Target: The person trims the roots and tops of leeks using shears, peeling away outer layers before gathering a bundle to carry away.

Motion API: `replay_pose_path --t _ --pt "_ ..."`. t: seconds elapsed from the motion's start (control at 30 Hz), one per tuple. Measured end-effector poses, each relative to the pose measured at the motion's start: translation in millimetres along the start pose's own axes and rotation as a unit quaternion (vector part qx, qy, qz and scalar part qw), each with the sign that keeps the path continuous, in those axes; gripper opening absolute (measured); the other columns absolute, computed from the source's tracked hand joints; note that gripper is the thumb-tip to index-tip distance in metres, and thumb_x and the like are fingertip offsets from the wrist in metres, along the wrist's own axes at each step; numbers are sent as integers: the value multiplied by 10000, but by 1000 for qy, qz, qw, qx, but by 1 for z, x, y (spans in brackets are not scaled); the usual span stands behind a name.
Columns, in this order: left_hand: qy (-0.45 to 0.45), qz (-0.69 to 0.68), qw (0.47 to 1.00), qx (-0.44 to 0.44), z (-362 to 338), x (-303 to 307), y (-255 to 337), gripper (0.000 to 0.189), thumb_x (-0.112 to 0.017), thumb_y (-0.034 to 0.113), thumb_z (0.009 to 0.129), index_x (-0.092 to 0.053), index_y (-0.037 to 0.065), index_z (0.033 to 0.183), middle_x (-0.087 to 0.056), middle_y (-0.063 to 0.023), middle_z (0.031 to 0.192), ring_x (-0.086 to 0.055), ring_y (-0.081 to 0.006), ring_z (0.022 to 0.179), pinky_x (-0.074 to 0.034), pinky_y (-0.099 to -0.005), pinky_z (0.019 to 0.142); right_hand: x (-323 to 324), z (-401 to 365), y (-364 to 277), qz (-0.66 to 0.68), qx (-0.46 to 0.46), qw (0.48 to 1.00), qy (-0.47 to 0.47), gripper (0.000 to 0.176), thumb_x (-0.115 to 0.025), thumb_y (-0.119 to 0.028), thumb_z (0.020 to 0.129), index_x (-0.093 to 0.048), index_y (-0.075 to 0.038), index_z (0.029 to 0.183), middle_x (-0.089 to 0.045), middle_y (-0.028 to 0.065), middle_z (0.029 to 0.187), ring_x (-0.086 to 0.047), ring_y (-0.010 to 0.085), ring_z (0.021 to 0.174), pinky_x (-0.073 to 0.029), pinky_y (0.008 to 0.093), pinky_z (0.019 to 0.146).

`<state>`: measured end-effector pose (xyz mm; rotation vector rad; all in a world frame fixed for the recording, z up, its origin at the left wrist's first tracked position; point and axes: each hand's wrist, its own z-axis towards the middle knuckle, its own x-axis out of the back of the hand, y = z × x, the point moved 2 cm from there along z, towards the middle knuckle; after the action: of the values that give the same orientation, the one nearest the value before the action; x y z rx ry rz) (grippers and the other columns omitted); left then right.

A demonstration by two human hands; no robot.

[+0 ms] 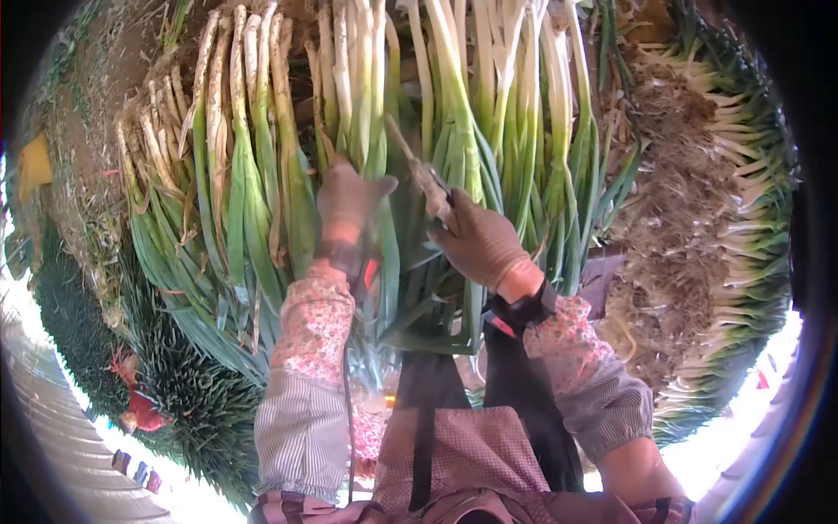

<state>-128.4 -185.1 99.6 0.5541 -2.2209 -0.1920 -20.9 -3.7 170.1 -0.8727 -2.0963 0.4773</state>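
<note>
Long green onions (253, 175), with white stems at the top and green leaves toward me, lie side by side in a broad layer. My left hand (352, 196), in a brownish glove, touches the stalks left of centre; its thumb stands out to the right, apart from the fingers, whose tips are partly hidden and blurred. In my gloved right hand (480, 240) is a dirt-covered knife (428, 182), its blade pointing up and left over the stalks. The fingers wrap the handle and hide most of it.
At the right lies a curved row of more green onions (733, 218), their tangled roots (672, 175) facing inward. Dark green leaf tops (188, 375) pile up at the lower left, beside a red item (144, 410). Something yellow (35, 164) stands at the far left on bare soil.
</note>
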Motion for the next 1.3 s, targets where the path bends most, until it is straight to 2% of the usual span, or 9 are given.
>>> replay_pose_path --t 0.4,0.47,0.53,0.63,0.7,0.77,0.97,1.2,1.3 --pt "46 119 944 -303 30 -6 -45 435 -557 419 970 -674 23 833 -633 -258 746 -651 -428 713 -489 -520 620 -42 -19 -5 22 -128 991 -14 338 -594 -243 856 -523 12 1066 -688 251 925 -666 439 896 -520 516 787" --pt "-195 -301 904 -232 -3 45 18 348 -594 393 985 -720 68 971 -714 -78 806 -654 -173 747 -490 -354 688 -53 -25 -1 25 -129 991 -2 359 -594 -270 862 -519 27 1050 -691 234 904 -666 436 876 -520 510 771" --pt "-223 -571 754 -236 -23 68 59 566 -506 506 1009 -566 43 1329 -654 -147 1197 -649 -243 986 -500 -404 880 -56 -25 -5 37 -145 989 11 370 -589 -282 868 -519 34 1047 -692 226 899 -666 435 862 -521 508 760" --pt "-38 -458 858 -229 11 61 34 652 -580 606 919 -580 84 1310 -627 -173 1282 -646 -300 1080 -482 -460 963 -56 -33 -10 48 -140 988 43 369 -577 -296 878 -523 9 1079 -689 222 888 -666 433 853 -519 511 745" --pt "21 -24 982 -188 76 4 -41 594 -662 570 854 -621 98 1213 -657 -179 1213 -648 -336 1084 -499 -443 938 -48 -42 -4 27 -115 993 20 356 -578 -290 875 -523 -11 1088 -686 223 907 -665 430 870 -518 516 761" --pt "87 104 961 -242 68 -24 -52 538 -718 527 788 -640 107 1114 -680 -178 1122 -654 -375 1041 -513 -447 905 -48 -50 -4 53 -166 984 30 355 -577 -285 875 -517 -10 1091 -685 228 915 -665 428 873 -517 517 765" --pt "70 87 988 -105 45 -8 -24 535 -770 427 746 -644 73 1126 -697 -206 1071 -667 -400 995 -530 -484 850 -71 -5 12 -107 -43 993 27 260 -547 -205 884 -578 -76 1107 -604 185 989 -677 387 729 -540 497 603" --pt "371 2 884 -283 35 38 -12 403 -727 325 818 -638 124 1155 -682 -157 922 -679 -337 883 -541 -433 794 -40 22 -10 -67 -67 995 29 381 -560 -344 918 -463 -36 1121 -680 222 828 -658 439 751 -521 530 651" --pt "245 -30 960 -136 30 39 -16 250 -698 267 841 -661 162 1065 -667 -102 1002 -672 -297 883 -535 -432 769 -30 22 -15 -100 -57 993 7 407 -571 -345 909 -450 -29 1136 -678 221 823 -659 443 755 -520 532 668"
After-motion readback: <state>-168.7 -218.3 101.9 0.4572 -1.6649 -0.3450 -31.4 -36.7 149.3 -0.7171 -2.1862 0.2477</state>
